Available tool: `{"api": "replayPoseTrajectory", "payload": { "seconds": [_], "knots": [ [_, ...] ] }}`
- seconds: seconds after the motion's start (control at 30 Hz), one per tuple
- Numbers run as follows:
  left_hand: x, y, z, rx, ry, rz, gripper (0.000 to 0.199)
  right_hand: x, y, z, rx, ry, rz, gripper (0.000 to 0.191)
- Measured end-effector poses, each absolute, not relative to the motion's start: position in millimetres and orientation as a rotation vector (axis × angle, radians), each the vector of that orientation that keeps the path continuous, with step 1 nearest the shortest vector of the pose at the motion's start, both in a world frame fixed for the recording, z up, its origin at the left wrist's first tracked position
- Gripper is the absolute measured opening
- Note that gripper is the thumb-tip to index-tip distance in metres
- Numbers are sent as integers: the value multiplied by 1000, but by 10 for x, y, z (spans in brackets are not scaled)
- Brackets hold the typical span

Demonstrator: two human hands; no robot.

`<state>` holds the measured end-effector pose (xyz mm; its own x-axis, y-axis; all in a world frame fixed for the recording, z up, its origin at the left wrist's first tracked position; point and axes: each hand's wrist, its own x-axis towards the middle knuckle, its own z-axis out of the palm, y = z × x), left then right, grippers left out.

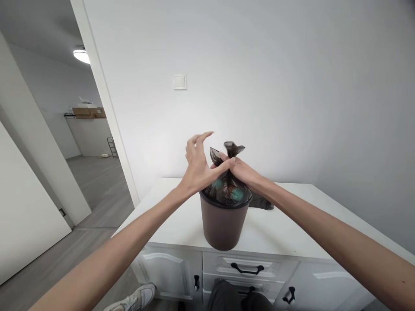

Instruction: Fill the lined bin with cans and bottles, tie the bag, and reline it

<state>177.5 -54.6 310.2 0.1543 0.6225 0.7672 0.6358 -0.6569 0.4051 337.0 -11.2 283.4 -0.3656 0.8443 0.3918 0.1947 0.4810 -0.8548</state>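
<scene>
A brown trash bin (223,226) with a black rim stands on the white cabinet top. Inside it sits a dark translucent garbage bag (223,194), its contents showing green and brown through the film. My right hand (241,169) is closed around the gathered neck of the bag, and twisted ends stick up above the fingers. My left hand (197,166) is open to the left of the neck, fingers raised and curved, with the thumb reaching across to the bag by my right hand. Parts of the bag are hidden behind both hands.
Another piece of dark plastic (262,202) lies on the cabinet top (181,216) behind and right of the bin. Drawers with black handles (247,269) are below. A light switch (180,82) is on the wall, and a doorway opens at the left.
</scene>
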Motion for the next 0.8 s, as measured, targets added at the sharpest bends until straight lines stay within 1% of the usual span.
{"api": "replayPoseTrajectory", "payload": {
  "seconds": [0.03,0.07,0.1,0.17,0.23,0.27,0.43,0.53,0.6,0.63,0.73,0.8],
  "knots": [
    [1761,-556,3052,-2374,-1418,-1679,90,3380,-130,2856,-891,-1791,1019,50],
    [1750,-560,3002,-2406,-1548,-1774,101,3393,-145,2879,-907,-1749,1116,54],
    [1744,-560,2956,-2470,-1676,-1847,106,3408,-156,2900,-920,-1715,1189,56],
    [1744,-541,2883,-2657,-1858,-1899,108,3440,-163,2940,-948,-1693,1233,57],
    [1764,-498,2834,-2779,-1916,-1867,102,3471,-160,2977,-991,-1701,1217,55],
    [1782,-467,2813,-2783,-1916,-1849,95,3485,-160,2993,-1021,-1706,1192,53],
    [1893,-266,2669,-2643,-1808,-1828,38,3542,-232,3036,-1051,-1714,952,46],
    [1923,-160,2582,-2701,-1608,-1875,16,3609,-314,3046,-1012,-1744,923,51],
    [1920,-114,2551,-2833,-1491,-1915,11,3682,-357,3065,-1022,-1780,939,55],
    [1914,-99,2544,-2895,-1484,-1940,12,3725,-371,3077,-1015,-1812,947,56],
    [1894,-72,2544,-2937,-1660,-2096,17,3862,-374,3105,-954,-1949,907,57],
    [1886,-60,2547,-2907,-1712,-2260,19,3940,-350,3098,-919,-2045,807,53]
  ]
}}
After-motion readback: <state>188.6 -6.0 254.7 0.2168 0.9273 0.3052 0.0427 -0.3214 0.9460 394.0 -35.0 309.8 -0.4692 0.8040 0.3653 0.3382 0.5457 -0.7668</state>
